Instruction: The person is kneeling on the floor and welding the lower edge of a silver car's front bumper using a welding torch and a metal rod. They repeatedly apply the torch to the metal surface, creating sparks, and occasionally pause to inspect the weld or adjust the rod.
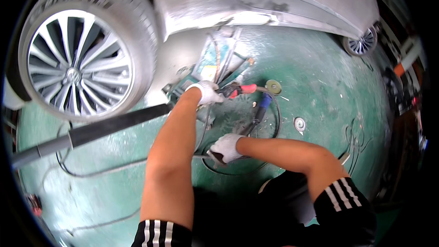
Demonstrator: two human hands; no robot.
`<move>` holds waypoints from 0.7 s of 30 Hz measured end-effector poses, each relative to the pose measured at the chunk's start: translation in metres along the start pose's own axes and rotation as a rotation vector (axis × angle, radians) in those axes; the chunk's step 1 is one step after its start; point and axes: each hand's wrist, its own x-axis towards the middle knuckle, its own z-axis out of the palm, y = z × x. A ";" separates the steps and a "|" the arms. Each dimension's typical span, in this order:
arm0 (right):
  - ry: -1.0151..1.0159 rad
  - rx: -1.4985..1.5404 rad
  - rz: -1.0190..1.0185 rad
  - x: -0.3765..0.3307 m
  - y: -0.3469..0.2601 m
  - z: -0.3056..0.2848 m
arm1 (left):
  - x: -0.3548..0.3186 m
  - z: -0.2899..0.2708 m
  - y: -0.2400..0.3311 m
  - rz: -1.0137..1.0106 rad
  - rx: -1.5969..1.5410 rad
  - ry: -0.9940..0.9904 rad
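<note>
My left hand (209, 93), in a white glove, is closed around the near end of a red-and-black handled tool (242, 89) with a cable running from it. My right hand (225, 148), also white-gloved, is closed low over the floor, with a dark piece (216, 156) showing at its fingers. I cannot make out what that piece is. Just beyond the right hand lies an angle grinder (262, 109) with a blue and black body. At the grinder's far end sits a yellowish-green disc (273, 87).
A silver car (196, 9) stands ahead, its large wheel (77, 64) at the left. Green-and-grey equipment (215, 57) lies under the car's edge. A thick black pole (114, 123) slants in from the left. Black cable (278, 119) loops over the green floor; a small round disc (299, 124) lies right.
</note>
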 end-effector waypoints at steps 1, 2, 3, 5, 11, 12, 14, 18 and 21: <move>-0.116 0.073 0.021 -0.015 -0.011 -0.019 | -0.003 0.002 -0.002 -0.018 -0.050 -0.057; -0.213 0.150 0.013 -0.025 -0.024 -0.039 | -0.006 0.006 -0.023 -0.053 -0.069 -0.110; -0.307 0.229 0.023 -0.037 -0.030 -0.060 | -0.004 0.012 -0.042 -0.064 -0.130 -0.147; -0.307 0.228 0.121 -0.066 -0.024 -0.093 | -0.005 0.016 -0.048 -0.119 -0.168 -0.197; 0.052 -0.084 0.633 -0.133 0.051 -0.159 | 0.001 0.020 -0.089 -0.071 0.058 -0.137; 0.071 -0.138 0.699 -0.136 0.053 -0.166 | 0.006 0.025 -0.103 -0.109 0.057 -0.140; 0.093 -0.248 0.829 -0.140 0.059 -0.177 | 0.009 0.026 -0.103 -0.165 0.064 -0.174; 0.316 -0.329 0.702 -0.156 0.061 -0.205 | 0.018 0.030 -0.113 -0.235 0.020 -0.136; 0.127 -0.426 0.865 -0.153 0.057 -0.233 | 0.019 0.030 -0.107 -0.157 -0.036 -0.172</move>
